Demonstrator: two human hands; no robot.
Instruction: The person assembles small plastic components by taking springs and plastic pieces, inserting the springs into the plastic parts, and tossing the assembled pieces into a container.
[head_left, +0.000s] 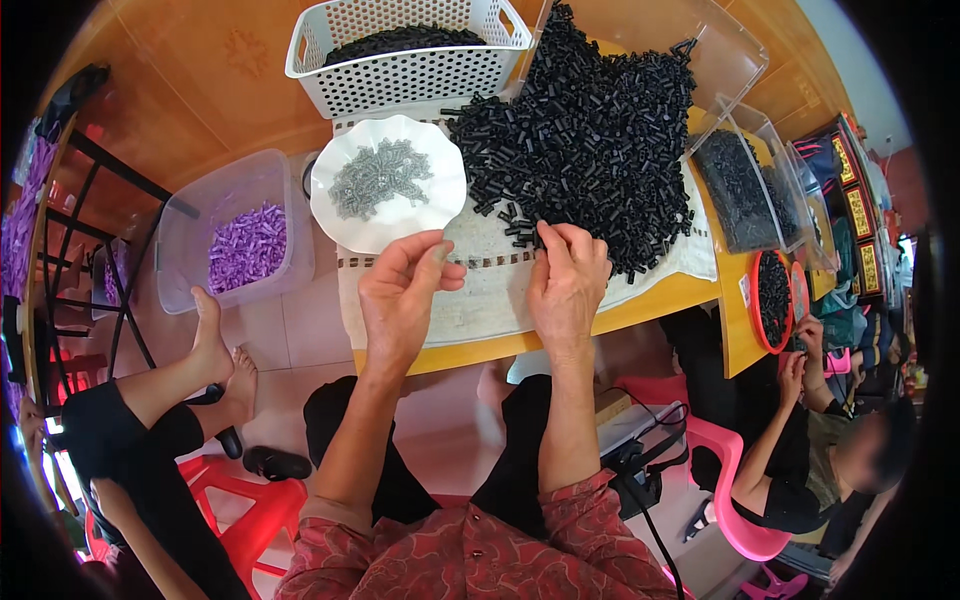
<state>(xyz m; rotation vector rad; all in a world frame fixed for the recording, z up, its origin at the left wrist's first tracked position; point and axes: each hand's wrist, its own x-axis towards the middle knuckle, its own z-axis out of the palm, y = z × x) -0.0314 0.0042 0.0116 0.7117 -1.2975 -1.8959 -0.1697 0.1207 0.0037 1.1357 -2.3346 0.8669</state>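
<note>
A big heap of short black tube pieces (pixel 590 140) lies on the pale cloth (pixel 430 310) over the table. At the heap's near edge, my right hand (pixel 570 290) is closed in a pinch, its fingertips at a small black tube piece. My left hand (pixel 400 300) is held to its left, above the cloth, thumb and fingers pressed together; whatever they pinch is too small to make out. Just beyond the left hand sits a white scalloped plate (pixel 340 225) with a pile of small clear-grey pieces (pixel 385 178) on it.
A white perforated basket (pixel 400 85) of black pieces stands behind the plate. Left, a clear tub (pixel 180 260) holds purple pieces (pixel 247 245). Clear bins (pixel 745 180) and a red tray (pixel 771 300) are at right. A co-worker (pixel 830 460) sits right; another person's bare feet (pixel 210 340) show left.
</note>
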